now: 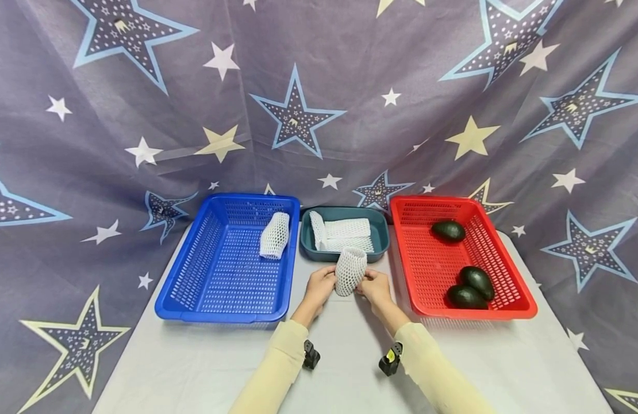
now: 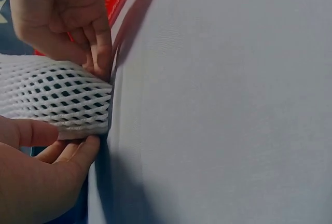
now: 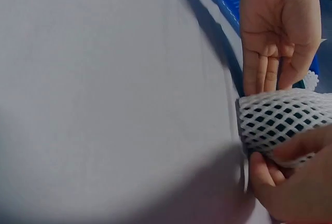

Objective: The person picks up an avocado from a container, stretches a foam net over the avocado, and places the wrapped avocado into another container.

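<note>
A white foam-mesh sleeve [image 1: 351,270] lies between both hands, pinched at opposite sides by the left hand [image 1: 320,284] and right hand [image 1: 376,287]. Thumbs and fingers are clamped on its edges near the open end; dark material shows through the mesh. Both forearms angle inward. Just beyond is a dark-teal plastic tray [image 1: 382,233] of white foam sleeves [image 1: 347,228]. A blue perforated basket [image 1: 223,316] stands left; a red perforated basket [image 1: 474,314] holding three dark-green avocados [image 1: 448,231] stands right.

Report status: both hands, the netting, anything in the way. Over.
Left hand and right hand pinching white foam net. Net shows dark through its holes. Teal tray just beyond, not blocking hands.
</note>
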### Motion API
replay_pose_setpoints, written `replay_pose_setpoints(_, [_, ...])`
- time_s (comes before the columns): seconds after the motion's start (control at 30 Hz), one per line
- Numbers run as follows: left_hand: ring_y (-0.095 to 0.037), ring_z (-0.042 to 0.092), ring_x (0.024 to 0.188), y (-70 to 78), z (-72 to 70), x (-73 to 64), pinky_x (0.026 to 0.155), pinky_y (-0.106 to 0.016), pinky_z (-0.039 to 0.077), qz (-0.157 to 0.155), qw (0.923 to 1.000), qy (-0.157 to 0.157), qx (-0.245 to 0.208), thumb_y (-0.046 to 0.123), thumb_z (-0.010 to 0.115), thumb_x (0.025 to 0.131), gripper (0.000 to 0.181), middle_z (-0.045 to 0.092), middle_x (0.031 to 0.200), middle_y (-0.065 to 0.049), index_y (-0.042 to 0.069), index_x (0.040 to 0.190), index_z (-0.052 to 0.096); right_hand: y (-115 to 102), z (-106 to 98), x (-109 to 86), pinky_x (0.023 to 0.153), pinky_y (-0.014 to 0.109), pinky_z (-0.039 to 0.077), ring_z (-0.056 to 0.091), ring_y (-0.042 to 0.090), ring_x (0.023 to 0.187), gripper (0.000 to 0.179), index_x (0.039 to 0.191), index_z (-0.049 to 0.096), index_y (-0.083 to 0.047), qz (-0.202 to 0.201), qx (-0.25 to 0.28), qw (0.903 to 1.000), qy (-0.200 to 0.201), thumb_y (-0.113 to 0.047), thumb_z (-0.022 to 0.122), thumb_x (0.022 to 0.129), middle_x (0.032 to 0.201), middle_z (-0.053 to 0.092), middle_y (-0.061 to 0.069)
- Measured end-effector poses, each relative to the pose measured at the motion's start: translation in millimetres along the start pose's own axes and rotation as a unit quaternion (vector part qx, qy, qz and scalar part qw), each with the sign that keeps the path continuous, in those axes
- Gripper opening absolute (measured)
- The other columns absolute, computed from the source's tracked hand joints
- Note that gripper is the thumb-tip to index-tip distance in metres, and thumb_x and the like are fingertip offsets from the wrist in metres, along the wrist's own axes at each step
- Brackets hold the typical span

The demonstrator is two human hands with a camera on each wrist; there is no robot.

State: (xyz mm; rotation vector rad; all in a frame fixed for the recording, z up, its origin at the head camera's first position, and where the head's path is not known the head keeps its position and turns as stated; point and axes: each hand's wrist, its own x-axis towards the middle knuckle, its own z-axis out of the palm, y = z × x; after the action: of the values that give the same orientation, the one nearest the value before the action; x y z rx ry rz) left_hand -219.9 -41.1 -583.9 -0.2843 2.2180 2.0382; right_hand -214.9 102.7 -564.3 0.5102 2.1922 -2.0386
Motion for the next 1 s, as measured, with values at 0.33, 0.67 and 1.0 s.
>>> replay_pose_setpoints(0.33, [-0.018,0.065,0.113,6.9,-5.9,-10.6,0.1,-0.038,0.055,-0.017,0.9973,-0.059,-0.041,0.006,0.058,0.09,0.049,0.067,0.133,-0.019,-0.005,0.138,0.058,-8,-19,-8.2,0.082,0.028,0.059,0.066,0.013,0.088,0.073,0.148,0.036,0.007,-0.018,0.026,0.9903,-0.135,0.009,0.067,0.081,0.113,0.067,0.024])
replay_pose_setpoints(0.67, [-0.008,0.068,0.095,13.6,-20.4,-20.0,0.088,-0.025,0.056,-0.022,0.9826,-0.155,-0.1,0.016,0.071,0.095,0.049,0.072,0.123,-0.017,-0.007,0.136,0.057,-17,-29,-16.3,0.09,0.034,0.058,0.068,0.01,0.087,0.063,0.143,0.046,0.004,-0.027,0.019,0.9865,-0.16,-0.008,0.076,0.089,0.11,0.069,0.014])
replay_pose_setpoints(1.0, [-0.015,0.069,0.107,18.0,-20.6,-27.9,0.095,-0.028,0.057,-0.007,0.9807,-0.165,-0.105,0.013,0.068,0.098,0.051,0.064,0.131,-0.029,-0.014,0.137,0.053,-19,-30,-24.5,0.085,0.024,0.058,0.071,0.009,0.094,0.054,0.137,0.056,0.006,-0.032,0.063,0.9818,-0.177,-0.005,0.077,0.089,0.107,0.076,0.007])
